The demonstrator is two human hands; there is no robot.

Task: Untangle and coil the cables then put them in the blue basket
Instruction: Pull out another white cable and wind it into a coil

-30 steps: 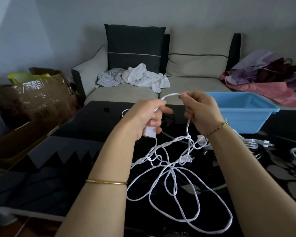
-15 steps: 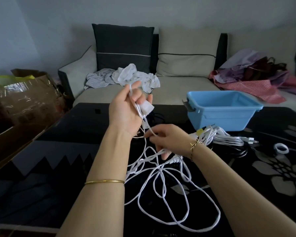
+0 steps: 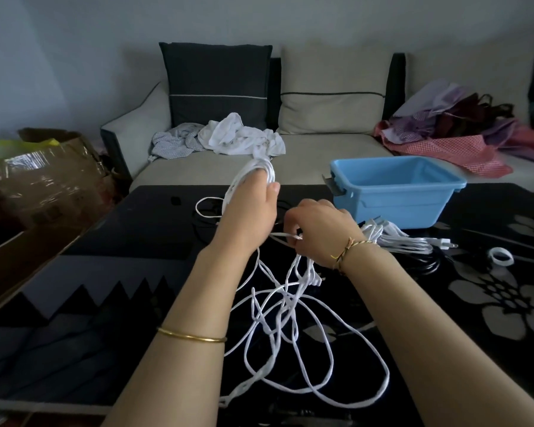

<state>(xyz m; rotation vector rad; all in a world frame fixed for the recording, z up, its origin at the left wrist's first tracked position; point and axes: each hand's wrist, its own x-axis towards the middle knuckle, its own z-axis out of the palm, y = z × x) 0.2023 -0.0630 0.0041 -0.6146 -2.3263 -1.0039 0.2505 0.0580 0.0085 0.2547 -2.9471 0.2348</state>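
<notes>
The bench is black and shiny, with grey zigzag shapes on the left side and big grey flowers on the right side. A long white cable lies on it in a messy tangle, near the person.

The left hand is held up over the bench. Its grip is closed on some loops of the white cable, which go round its fingers. The right hand is just beside it and lower. Its grip pinches one strand of the same cable. The rest of the cable hangs down from both hands to the bench.

The blue basket stands at the far side of the bench, to the right of the hands. Another white bundle of cable lies right in front of it. A black cable and a small white ring lie farther to the right.

Behind the bench is a pale sofa against a grey wall. It has a dark cushion and a pale cushion. White and grey cloths lie on the seat, and a heap of red and purple clothes lies at the right end. A brown cardboard box sits to the left of the bench.
</notes>
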